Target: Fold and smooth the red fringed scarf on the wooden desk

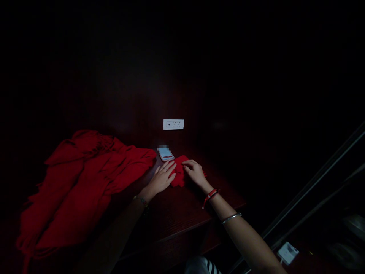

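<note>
A small red piece of soft cloth [179, 176] lies on the dark wooden desk between my hands. My left hand [162, 178] rests palm down at its left edge, fingers stretched and apart, a ring on one of them. From the right, my right hand [196, 172] reaches over the cloth with its thumb and fingers drawn together in a pinch on it. Just beyond my left fingertips lies a phone [166, 154] with its screen lit, part of it blurred out. To the left spreads a large crumpled red fringed shawl [82, 182].
A white socket panel [173, 124] is set in the dark wall behind the desk [176, 217]. Low on the right, a small white object [288, 253] lies beyond a slanting metal rail [310, 177]. Most of the surroundings are too dark to make out.
</note>
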A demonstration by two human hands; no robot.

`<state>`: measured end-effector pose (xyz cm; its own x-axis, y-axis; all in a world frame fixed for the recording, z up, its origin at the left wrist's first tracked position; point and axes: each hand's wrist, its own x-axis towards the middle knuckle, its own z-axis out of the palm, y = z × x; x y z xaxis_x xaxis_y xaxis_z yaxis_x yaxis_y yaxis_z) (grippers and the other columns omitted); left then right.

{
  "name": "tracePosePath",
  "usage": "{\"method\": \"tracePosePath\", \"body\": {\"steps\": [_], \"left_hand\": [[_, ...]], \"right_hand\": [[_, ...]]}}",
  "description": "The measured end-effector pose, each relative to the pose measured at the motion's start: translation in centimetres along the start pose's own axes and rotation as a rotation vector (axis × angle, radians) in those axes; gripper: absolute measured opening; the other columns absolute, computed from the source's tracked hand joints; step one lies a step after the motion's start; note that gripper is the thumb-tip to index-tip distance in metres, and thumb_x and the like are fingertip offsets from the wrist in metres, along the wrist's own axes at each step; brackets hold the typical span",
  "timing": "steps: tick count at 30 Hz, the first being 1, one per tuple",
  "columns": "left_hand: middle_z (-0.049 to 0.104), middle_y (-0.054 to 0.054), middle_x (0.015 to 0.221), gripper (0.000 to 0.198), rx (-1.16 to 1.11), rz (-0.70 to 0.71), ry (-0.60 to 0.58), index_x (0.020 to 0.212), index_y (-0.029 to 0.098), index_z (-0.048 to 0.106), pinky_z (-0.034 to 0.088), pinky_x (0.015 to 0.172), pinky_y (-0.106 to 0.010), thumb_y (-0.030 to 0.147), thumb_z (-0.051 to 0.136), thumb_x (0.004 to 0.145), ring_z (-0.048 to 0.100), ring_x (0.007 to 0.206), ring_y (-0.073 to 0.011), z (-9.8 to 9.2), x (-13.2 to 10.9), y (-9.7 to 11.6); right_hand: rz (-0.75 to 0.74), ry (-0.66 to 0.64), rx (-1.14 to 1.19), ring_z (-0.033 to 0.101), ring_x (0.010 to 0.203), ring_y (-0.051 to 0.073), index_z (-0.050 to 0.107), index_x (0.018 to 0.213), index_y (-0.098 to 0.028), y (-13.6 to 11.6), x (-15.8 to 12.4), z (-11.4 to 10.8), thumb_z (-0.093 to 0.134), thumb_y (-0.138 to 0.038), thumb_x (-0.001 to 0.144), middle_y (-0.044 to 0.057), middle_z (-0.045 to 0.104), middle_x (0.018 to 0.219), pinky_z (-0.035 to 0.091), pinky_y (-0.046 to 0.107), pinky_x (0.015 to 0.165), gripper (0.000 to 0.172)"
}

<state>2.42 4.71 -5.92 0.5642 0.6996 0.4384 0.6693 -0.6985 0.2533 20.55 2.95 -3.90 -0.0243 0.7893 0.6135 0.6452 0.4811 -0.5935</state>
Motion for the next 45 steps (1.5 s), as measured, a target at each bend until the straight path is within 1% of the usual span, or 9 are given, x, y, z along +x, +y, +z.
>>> {"method": "tracePosePath", "body": {"steps": [5,11,17,20,23,30,35,38,45], "left_hand": [[0.026,-0.003,0.138,0.047,-0.006,-0.071,-0.052,0.130,0.024,0.028,0.019,0.100,-0.041,0.036,0.033,0.084,0.015,0.127,-0.0198,0.5,-0.1,0.0],[0.032,-0.007,0.135,0.048,-0.055,-0.026,0.035,0.128,0.019,0.031,0.021,0.100,-0.039,0.031,0.038,0.082,0.020,0.126,-0.0207,0.3,-0.3,-0.4],[0.027,-0.013,0.134,0.059,-0.256,-0.016,0.174,0.129,0.016,0.028,0.024,0.100,-0.036,0.029,0.049,0.076,0.027,0.122,-0.0224,-0.2,-0.5,-0.7],[0.041,-0.015,0.123,0.063,-0.419,-0.148,0.249,0.127,0.014,0.030,0.032,0.094,-0.037,0.032,0.055,0.071,0.040,0.113,-0.0231,0.3,-0.2,-1.8],[0.055,-0.010,0.099,0.058,-0.597,-0.260,0.321,0.121,0.014,0.037,0.042,0.080,-0.033,0.032,0.057,0.070,0.053,0.090,-0.0188,0.8,0.2,-2.7],[0.056,-0.002,0.077,0.030,-0.770,-0.329,0.443,0.087,0.015,0.055,0.043,0.066,-0.026,0.030,0.063,0.062,0.054,0.070,-0.0125,0.3,0.3,-2.5],[0.058,-0.002,0.078,0.026,-0.918,-0.347,0.394,0.081,0.015,0.055,0.043,0.067,-0.026,0.035,0.059,0.065,0.055,0.071,-0.0132,-0.4,0.4,-1.9],[0.059,-0.004,0.087,0.033,-0.980,-0.360,0.372,0.092,0.015,0.053,0.043,0.070,-0.027,0.040,0.053,0.069,0.055,0.080,-0.0153,-0.7,0.4,-1.8],[0.047,-0.009,0.118,0.042,-1.034,-0.316,0.354,0.105,0.018,0.048,0.036,0.086,-0.029,0.038,0.057,0.069,0.044,0.108,-0.0187,-0.5,0.2,-1.8]], "right_hand": [[0.036,0.156,-0.096,0.049,0.100,0.018,0.058,0.101,-0.014,0.8,0.9,-1.6,0.043,-0.026,0.077,0.011,0.054,0.107,0.036,0.031,0.089,0.030],[0.306,-0.120,-0.043,0.054,0.096,0.019,0.044,0.118,-0.014,2.8,0.3,-0.9,0.043,-0.039,0.079,0.010,0.058,0.107,0.040,0.032,0.085,0.046],[0.164,-0.115,-0.036,0.050,0.103,0.019,0.042,0.121,-0.015,1.8,-0.6,-1.4,0.046,-0.038,0.078,0.011,0.052,0.115,0.037,0.033,0.089,0.049],[-0.033,-0.073,-0.131,0.036,0.116,0.020,0.040,0.123,-0.016,0.6,-0.9,-2.1,0.049,-0.037,0.077,0.011,0.040,0.126,0.029,0.035,0.097,0.052],[-0.183,-0.164,-0.239,0.026,0.121,0.023,0.048,0.116,-0.020,-1.2,-1.3,-2.1,0.050,-0.043,0.076,0.009,0.036,0.129,0.019,0.044,0.100,0.047],[-0.121,-0.374,-0.341,0.025,0.120,0.031,0.059,0.100,-0.018,-4.6,-1.4,-0.2,0.054,-0.055,0.068,0.012,0.044,0.122,0.001,0.060,0.094,0.049],[-0.036,-0.300,-0.304,0.051,0.095,0.021,0.061,0.085,-0.013,-5.5,-0.3,-0.1,0.047,-0.022,0.078,0.010,0.061,0.089,0.022,0.046,0.094,0.017],[0.043,-0.243,-0.095,0.056,0.075,0.016,0.059,0.082,-0.014,-5.5,1.2,-0.8,0.043,-0.018,0.077,0.006,0.061,0.078,0.040,0.033,0.077,0.017],[0.263,-0.100,0.607,0.053,0.063,0.011,0.051,0.097,-0.020,-5.7,5.1,-3.9,0.049,-0.027,0.072,-0.001,0.055,0.076,0.047,0.022,0.050,0.027]]}}
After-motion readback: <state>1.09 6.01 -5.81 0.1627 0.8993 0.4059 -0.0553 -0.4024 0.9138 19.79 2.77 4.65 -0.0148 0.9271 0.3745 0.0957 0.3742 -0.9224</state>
